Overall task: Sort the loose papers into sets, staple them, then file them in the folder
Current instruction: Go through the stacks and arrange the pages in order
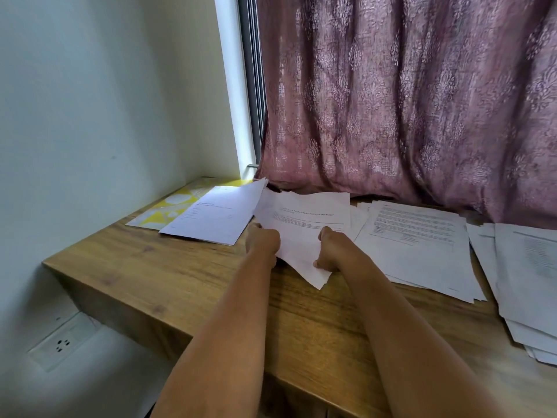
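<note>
Holding a small set of sheets (297, 224) in both hands, I am at the sorting step: nothing here looks stapled or filed yet, and I see no stapler anywhere. My left hand (262, 240) pinches the set's left edge, fingers curled under it; my right hand (329, 248) has its grip closed on the lower right edge, thumb on top. The set hangs tilted just above the bench (168, 267), between the other papers.

Next, I judge, the set needs squaring and laying down on the group it matches, which means reading its heading against the others.

Counting outward: one set in hand; one pile (211, 217) to the left, lying on one yellow-and-white folder (162, 209); one fanned stack (419, 242) to the right; one more stack (530, 276) at the far right edge, partly cut off. Behind hangs one patterned curtain (407, 101).
</note>
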Tool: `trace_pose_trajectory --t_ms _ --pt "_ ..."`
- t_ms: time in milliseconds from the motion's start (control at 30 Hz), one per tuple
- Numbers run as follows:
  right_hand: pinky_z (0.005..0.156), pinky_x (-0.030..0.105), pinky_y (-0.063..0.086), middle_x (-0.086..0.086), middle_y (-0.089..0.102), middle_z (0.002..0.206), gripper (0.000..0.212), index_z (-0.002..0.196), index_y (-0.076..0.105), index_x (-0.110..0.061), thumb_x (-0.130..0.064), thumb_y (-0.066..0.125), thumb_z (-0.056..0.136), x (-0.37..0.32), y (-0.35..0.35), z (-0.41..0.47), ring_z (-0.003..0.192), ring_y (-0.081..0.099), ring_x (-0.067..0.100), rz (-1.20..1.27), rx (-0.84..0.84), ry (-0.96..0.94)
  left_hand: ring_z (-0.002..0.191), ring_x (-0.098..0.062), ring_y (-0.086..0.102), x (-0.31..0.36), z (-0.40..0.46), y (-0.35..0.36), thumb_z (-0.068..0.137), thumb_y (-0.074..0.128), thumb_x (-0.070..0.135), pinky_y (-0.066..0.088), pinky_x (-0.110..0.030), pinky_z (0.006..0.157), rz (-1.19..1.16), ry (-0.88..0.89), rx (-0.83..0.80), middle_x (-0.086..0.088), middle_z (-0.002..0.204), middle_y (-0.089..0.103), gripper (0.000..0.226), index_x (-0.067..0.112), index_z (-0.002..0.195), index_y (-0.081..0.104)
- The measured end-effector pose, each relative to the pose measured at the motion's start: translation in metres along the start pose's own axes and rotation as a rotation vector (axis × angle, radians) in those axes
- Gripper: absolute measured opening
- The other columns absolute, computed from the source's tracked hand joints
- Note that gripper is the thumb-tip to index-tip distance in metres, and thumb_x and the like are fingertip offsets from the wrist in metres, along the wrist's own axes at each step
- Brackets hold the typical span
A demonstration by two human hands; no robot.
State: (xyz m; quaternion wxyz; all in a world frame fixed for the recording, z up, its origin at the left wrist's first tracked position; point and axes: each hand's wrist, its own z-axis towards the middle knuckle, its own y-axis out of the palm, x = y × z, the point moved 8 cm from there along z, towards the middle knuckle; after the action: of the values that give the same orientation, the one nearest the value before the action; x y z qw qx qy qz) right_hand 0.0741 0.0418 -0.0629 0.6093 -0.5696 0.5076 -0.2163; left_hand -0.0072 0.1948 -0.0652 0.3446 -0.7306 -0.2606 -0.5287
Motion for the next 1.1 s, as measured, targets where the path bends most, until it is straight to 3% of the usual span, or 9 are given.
trace_pose_trajectory --t_ms 167,300,400,500,633,767,867,967,1100 --pt "0.104 0.036 0.036 0.013 0.043 0.142 0.055 0.143 0.033 -0.009 -0.034 0.052 0.098 -0.008 -0.007 -0.015 0.129 0.042 0.029 0.173 0.244 -0.038 0.073 -0.017 0.052 0.018 -0.038 -0.031 0.085 0.036 -0.005 0.043 -0.025 0.052 -0.144 0.225 0.163 -0.007 0.095 0.054 0.038 0.023 0.110 0.041" --pt "0.109 0.041 0.039 0.010 0.045 0.142 0.085 0.144 0.032 -0.008 -0.055 0.066 0.082 0.006 -0.005 -0.027 0.129 0.044 0.027 0.771 0.256 -0.031 0.078 -0.022 0.055 0.018 -0.067 -0.076 0.083 0.043 -0.008 0.044 -0.025 0.060 -0.452 0.380 0.190 -0.008 0.097 0.058 0.038 0.023 0.106 0.042" --pt "0.091 0.036 0.052 0.006 0.061 0.126 0.061 0.131 0.051 -0.012 -0.035 0.076 0.081 0.006 0.003 -0.048 0.109 0.060 0.021 1.271 0.069 -0.032 0.094 -0.009 0.060 0.008 -0.098 -0.095 0.086 0.055 -0.010 0.049 -0.018 0.074 -0.606 0.455 0.119 0.004 0.108 0.059 0.052 0.023 0.124 0.040" --pt "0.088 0.040 0.054 0.014 0.064 0.122 0.043 0.126 0.057 -0.004 -0.012 0.072 0.086 0.016 -0.012 -0.071 0.104 0.063 0.029 1.463 0.132 -0.027 0.099 -0.011 0.065 -0.013 -0.120 -0.089 0.087 0.062 -0.006 0.055 -0.017 0.070 -0.674 0.358 -0.071 0.003 0.111 0.065 0.048 0.018 0.127 0.050" --pt "0.092 0.044 0.052 0.010 0.065 0.121 0.043 0.128 0.055 -0.010 -0.015 0.069 0.088 0.033 -0.061 -0.118 0.105 0.063 0.026 1.337 0.373 -0.192 0.089 -0.018 0.071 -0.013 -0.136 -0.100 0.078 0.068 0.018 0.058 -0.030 0.065 -0.874 0.226 -0.392 -0.004 0.105 0.072 0.039 0.017 0.116 0.063" --pt "0.091 0.043 0.053 0.001 0.067 0.118 0.038 0.123 0.057 -0.023 -0.020 0.069 0.088 0.058 -0.108 -0.179 0.108 0.064 0.022 1.203 0.500 -0.362 0.091 -0.025 0.067 0.017 -0.147 -0.109 0.066 0.080 0.050 0.054 -0.035 0.074 -0.780 0.198 -0.754 -0.012 0.114 0.068 0.077 0.018 0.132 0.056" --pt "0.092 0.041 0.052 0.000 0.065 0.122 0.046 0.133 0.050 -0.022 -0.021 0.066 0.090 0.075 -0.127 -0.215 0.111 0.062 0.020 1.008 0.589 -0.395 0.101 -0.024 0.068 0.049 -0.165 -0.086 0.085 0.064 0.040 0.054 -0.037 0.081 -0.374 0.468 -0.603 -0.003 0.116 0.071 0.054 0.018 0.134 0.055" --pt "0.088 0.030 0.049 -0.004 0.062 0.123 0.045 0.137 0.047 -0.021 -0.023 0.061 0.094 0.085 -0.141 -0.242 0.109 0.060 0.014 0.910 0.727 -0.390 0.110 -0.018 0.066 0.084 -0.201 -0.057 0.081 0.077 0.028 0.052 -0.036 0.092 -0.421 0.734 -0.446 -0.001 0.117 0.071 0.047 0.012 0.123 0.062" --pt "0.081 0.028 0.052 -0.005 0.060 0.117 0.037 0.128 0.046 -0.029 -0.028 0.061 0.094 0.109 -0.147 -0.266 0.102 0.061 0.010 0.974 0.871 -0.353 0.112 -0.015 0.064 0.088 -0.223 -0.041 0.089 0.070 0.022 0.052 -0.037 0.095 -0.479 0.852 -0.276 0.001 0.119 0.069 0.040 0.016 0.126 0.057"
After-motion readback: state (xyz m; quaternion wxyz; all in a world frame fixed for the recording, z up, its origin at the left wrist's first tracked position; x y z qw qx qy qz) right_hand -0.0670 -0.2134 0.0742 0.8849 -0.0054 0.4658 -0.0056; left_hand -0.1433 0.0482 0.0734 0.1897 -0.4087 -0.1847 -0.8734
